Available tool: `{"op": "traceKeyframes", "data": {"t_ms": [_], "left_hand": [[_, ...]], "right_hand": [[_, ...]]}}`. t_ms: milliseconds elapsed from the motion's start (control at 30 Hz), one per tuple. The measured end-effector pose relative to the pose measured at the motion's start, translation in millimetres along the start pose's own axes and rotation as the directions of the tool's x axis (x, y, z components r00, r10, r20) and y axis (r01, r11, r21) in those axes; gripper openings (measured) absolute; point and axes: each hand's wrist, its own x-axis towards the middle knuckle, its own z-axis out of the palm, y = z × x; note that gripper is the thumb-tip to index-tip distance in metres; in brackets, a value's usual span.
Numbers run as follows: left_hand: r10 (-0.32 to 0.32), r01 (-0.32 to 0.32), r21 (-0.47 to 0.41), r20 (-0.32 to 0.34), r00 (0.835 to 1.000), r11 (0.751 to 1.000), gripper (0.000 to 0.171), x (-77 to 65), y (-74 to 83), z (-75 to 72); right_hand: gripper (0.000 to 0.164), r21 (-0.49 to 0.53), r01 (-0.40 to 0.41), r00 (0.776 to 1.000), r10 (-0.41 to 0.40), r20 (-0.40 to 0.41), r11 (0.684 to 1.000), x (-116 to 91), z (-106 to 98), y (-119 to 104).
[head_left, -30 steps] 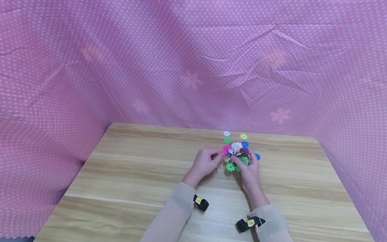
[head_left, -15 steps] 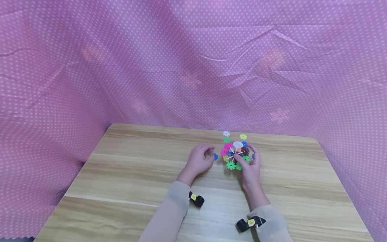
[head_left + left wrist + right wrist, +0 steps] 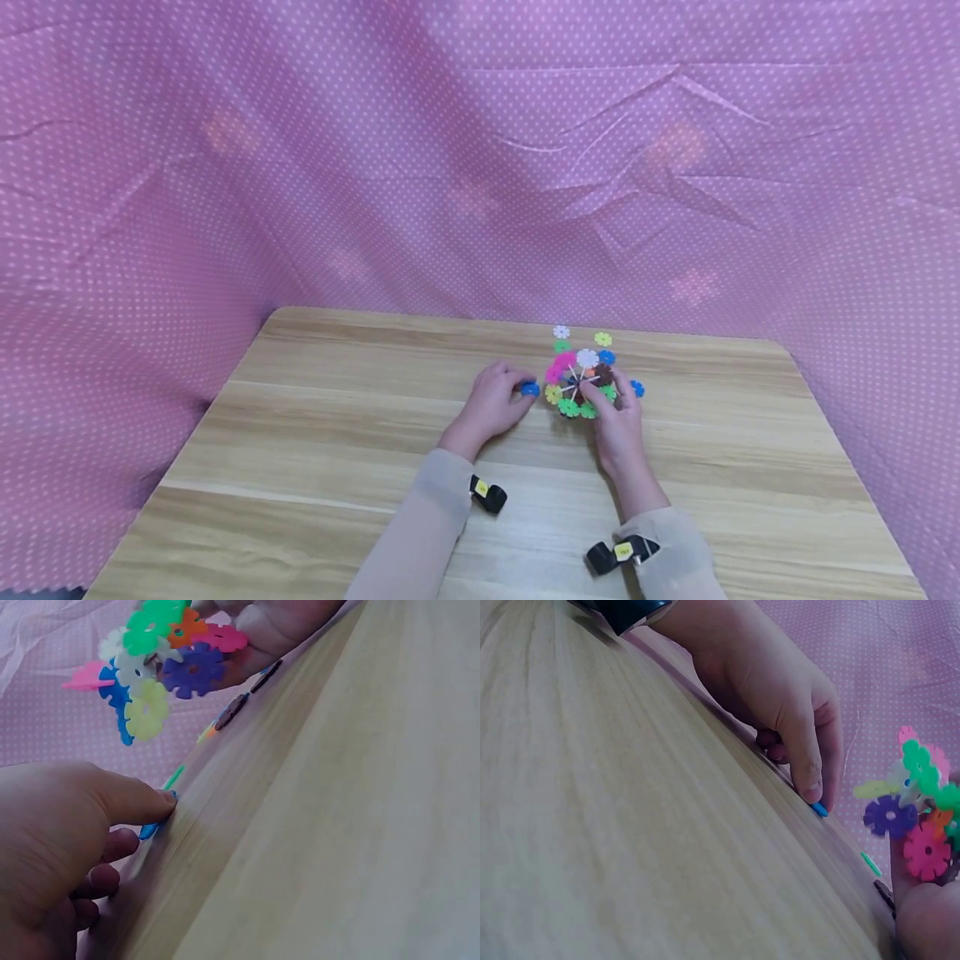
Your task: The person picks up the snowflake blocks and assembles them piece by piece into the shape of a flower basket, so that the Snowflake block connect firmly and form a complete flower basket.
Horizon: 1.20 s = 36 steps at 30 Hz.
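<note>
We see left hand (image 3: 491, 404), thumb and finger pinching small blue notched plastic disc (image 3: 530, 388) at surface of pale wood-grain bench (image 3: 337, 433). Right hand (image 3: 619, 425) grips multicoloured cluster of joined notched plastic discs (image 3: 577, 383) above bench, thumb near its middle. Beyond cluster, we see flat white disc (image 3: 562, 332), green disc (image 3: 562, 346) and yellow disc (image 3: 603, 339) lying loose. Pink dotted cloth (image 3: 465, 200) hangs behind bench.

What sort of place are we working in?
Probably a makeshift recording booth, judging by the pink dotted cloth hung behind and beside a wood-grain tabletop, and the wrist-worn cameras.
</note>
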Motion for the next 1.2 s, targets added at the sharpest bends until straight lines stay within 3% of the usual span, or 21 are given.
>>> {"op": "traceKeyframes", "data": {"t_ms": [167, 300, 400, 567, 767, 1033, 1200], "left_hand": [[-0.028, 0.027, -0.07, -0.023, 0.999, 0.997, 0.025, 1.8, -3.5, -0.4], [-0.063, 0.05, -0.2, -0.062, 0.996, 0.978, 0.012, 2.8, -5.8, -1.2], [-0.109, 0.067, -0.346, -0.103, 0.989, 0.936, 0.01, 2.4, -5.3, -2.7], [-0.169, 0.056, -0.534, -0.164, 0.972, 0.844, 0.015, 1.3, 1.5, -6.5], [-0.152, 0.025, -0.658, -0.137, 0.979, 0.752, 0.015, -0.2, 17.8, -12.3], [-0.129, 0.017, -0.676, -0.115, 0.985, 0.737, 0.012, -2.1, 29.5, -10.3], [-0.114, 0.009, -0.653, -0.12, 0.986, 0.757, 0.01, -1.6, 30.9, -5.9]], "right_hand": [[0.049, 0.045, -0.026, 1.0, 0.025, 0.002, 0.999, -1, 0, -1], [0.05, 0.066, -0.029, 1.0, 0.029, 0.002, 0.997, 0, 0, -2], [0.054, 0.082, -0.028, 1.0, 0.029, -0.004, 0.996, 1, 0, -2], [0.049, 0.081, -0.022, 0.999, 0.025, -0.028, 0.996, 2, 1, -1], [0.047, 0.065, -0.015, 0.999, 0.018, -0.04, 0.998, 3, 0, 0], [0.045, 0.017, 0.013, 0.998, -0.012, -0.06, 1.0, 2, -1, 1], [0.047, 0.014, 0.026, 0.998, -0.025, -0.055, 1.0, 2, -1, 2]]}}
